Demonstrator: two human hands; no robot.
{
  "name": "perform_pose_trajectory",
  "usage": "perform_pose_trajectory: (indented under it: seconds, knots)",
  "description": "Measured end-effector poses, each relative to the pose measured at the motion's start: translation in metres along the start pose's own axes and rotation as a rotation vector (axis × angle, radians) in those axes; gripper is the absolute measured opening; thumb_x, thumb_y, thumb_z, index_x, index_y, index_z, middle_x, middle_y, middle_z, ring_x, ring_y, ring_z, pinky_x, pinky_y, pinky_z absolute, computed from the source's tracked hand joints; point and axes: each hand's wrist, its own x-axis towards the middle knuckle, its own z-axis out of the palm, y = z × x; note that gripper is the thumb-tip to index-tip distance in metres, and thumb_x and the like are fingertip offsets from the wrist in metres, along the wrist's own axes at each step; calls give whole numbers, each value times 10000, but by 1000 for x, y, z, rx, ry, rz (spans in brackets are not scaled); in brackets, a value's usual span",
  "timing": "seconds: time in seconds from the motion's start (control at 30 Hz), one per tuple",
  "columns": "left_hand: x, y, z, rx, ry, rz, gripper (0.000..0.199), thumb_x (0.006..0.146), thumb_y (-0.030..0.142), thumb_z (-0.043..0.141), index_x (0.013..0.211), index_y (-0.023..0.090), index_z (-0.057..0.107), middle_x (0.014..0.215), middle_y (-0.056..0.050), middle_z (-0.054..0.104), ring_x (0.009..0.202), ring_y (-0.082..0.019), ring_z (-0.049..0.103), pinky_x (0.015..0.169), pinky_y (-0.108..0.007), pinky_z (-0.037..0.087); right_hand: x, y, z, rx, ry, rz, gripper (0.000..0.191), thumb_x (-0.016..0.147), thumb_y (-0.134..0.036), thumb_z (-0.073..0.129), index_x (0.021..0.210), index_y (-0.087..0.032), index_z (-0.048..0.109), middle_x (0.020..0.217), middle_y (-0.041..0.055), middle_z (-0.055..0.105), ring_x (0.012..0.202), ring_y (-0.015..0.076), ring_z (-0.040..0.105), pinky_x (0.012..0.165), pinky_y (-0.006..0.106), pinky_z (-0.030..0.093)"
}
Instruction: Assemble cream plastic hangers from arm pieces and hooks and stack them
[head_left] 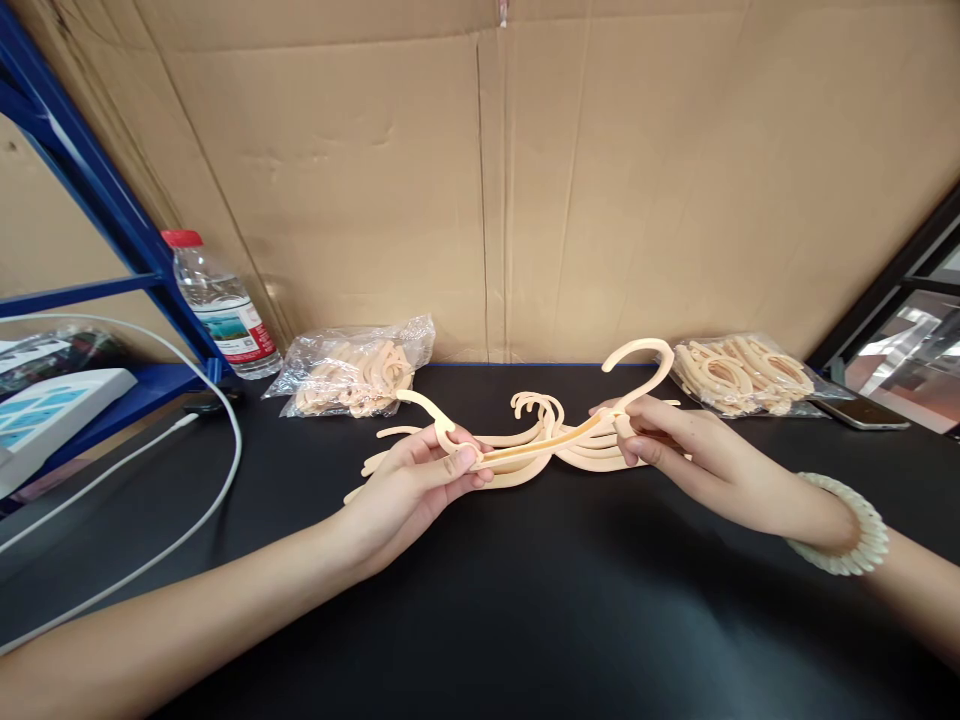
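A peach-coloured plastic hanger point(551, 447) is held up between my two hands, its hook rising at the right. My left hand point(416, 470) pinches its left part between thumb and fingers, near a curved piece sticking up to the left. The fingers of my right hand point(686, 450) are closed around the hanger just below the hook. Behind and beneath it, several more hangers point(517, 480) of the same colour lie together on the black table point(480, 620), partly hidden by my hands and the held hanger.
Clear plastic bags of hanger parts lie at the back left point(349, 370) and back right point(742, 375). A water bottle point(225, 310) stands by the blue rack point(90, 200). A white cable point(236, 440) loops at the left; a phone point(862, 412) lies at the right. Cardboard point(360, 180) walls the back.
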Motion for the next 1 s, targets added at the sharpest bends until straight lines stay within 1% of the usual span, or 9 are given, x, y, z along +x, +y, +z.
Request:
perform_pose_trajectory:
  seconds: [0.13, 0.27, 0.4, 0.57, 0.73, 0.9, 1.0]
  knots:
    - [0, 2, 1, -29, 12, -17, 97, 794, 172, 752, 789, 136, 662, 928, -48, 691, 804, -134, 663, 876, -275, 545, -1, 0, -2, 1, -1, 20, 167, 1018, -296, 363, 866, -245, 410, 753, -25, 443, 636, 147, 404, 577, 273, 336]
    - [1, 3, 1, -33, 11, -1, 142, 752, 167, 788, 757, 135, 650, 878, -44, 688, 778, -143, 667, 844, -279, 554, -1, 0, -2, 1, 0, 30, 171, 1018, -296, 362, 859, -245, 402, 733, -29, 424, 621, 149, 389, 565, 277, 322]
    - [1, 2, 0, -31, 12, 16, 174, 723, 160, 808, 738, 141, 636, 844, -33, 678, 741, -133, 656, 803, -265, 554, 0, 0, 0, 21, -19, 34, 164, 1021, -286, 350, 871, -244, 400, 768, -24, 443, 649, 148, 405, 595, 278, 336]
    - [0, 1, 0, -21, 32, -9, 202, 698, 194, 831, 713, 144, 636, 783, -15, 649, 726, -127, 639, 772, -245, 550, 0, -3, 3, 33, -29, 19, 174, 1020, -254, 338, 853, -241, 389, 774, -26, 445, 656, 141, 411, 612, 273, 345]
    - [-1, 3, 2, -12, 61, -38, 232, 657, 214, 858, 696, 144, 641, 803, -7, 643, 720, -132, 642, 776, -255, 545, 1, -5, 3, 23, -23, 10, 176, 1014, -260, 341, 845, -238, 385, 768, -20, 450, 648, 145, 420, 606, 277, 354]
    - [-1, 4, 2, -1, 62, -26, 223, 666, 219, 848, 688, 144, 640, 820, -17, 645, 728, -148, 642, 779, -283, 536, 2, -6, 3, 9, 1, 19, 174, 1007, -275, 341, 844, -239, 391, 757, -15, 455, 639, 152, 432, 595, 282, 367]
    - [-1, 3, 0, 12, 61, -8, 216, 667, 208, 840, 678, 146, 634, 792, -17, 638, 712, -146, 625, 769, -290, 525, 2, -7, 4, -18, 19, 10, 158, 995, -244, 360, 848, -235, 418, 758, -10, 500, 641, 153, 471, 598, 285, 383]
